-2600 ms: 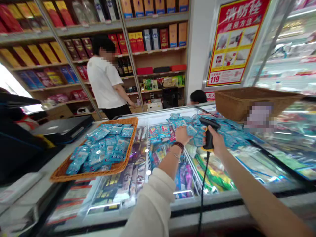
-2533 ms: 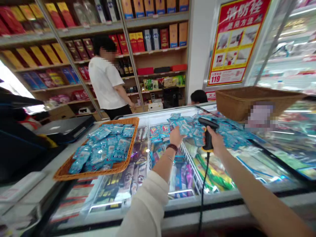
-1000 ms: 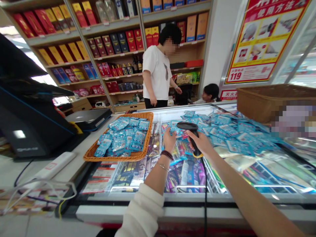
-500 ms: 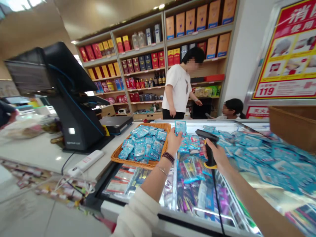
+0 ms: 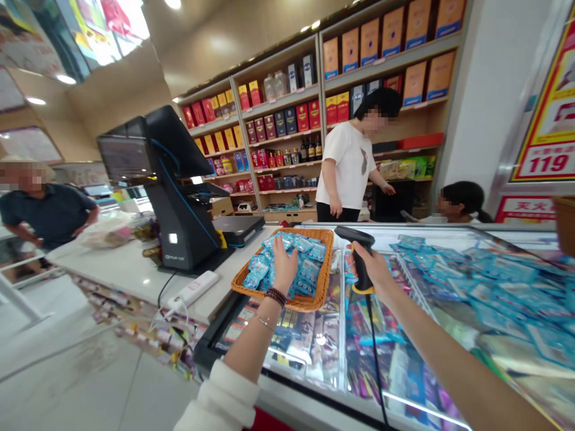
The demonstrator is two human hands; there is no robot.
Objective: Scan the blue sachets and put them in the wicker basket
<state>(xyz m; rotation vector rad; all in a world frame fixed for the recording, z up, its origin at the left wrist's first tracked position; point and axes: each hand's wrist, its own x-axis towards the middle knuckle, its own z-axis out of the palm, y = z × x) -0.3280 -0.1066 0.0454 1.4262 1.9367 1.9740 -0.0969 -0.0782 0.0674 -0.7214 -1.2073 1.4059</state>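
Observation:
My left hand [image 5: 284, 267] is over the orange wicker basket [image 5: 326, 284], its fingers apart and no packet visible in it. Small blue packets [image 5: 309, 269] fill this basket. My right hand [image 5: 376, 270] is wrapped round the handle of a black barcode scanner [image 5: 362, 270], which is held just right of the basket. The scanner's cable [image 5: 376, 353] hangs down over the glass-topped freezer [image 5: 344, 335]. More blue packets [image 5: 489, 281] lie spread on the freezer top at the right.
Left of the basket stand a dark checkout terminal [image 5: 179, 233], a flat dark device [image 5: 238, 230] and a white power strip [image 5: 197, 289]. Behind the freezer are a person in a white shirt [image 5: 344, 161] and a person sitting lower down [image 5: 462, 203]. Another person [image 5: 45, 209] is at far left.
My left hand moved left from beside the scanner to over the basket and let go of the blue packet it held. The right hand still grips the scanner. The view has turned left.

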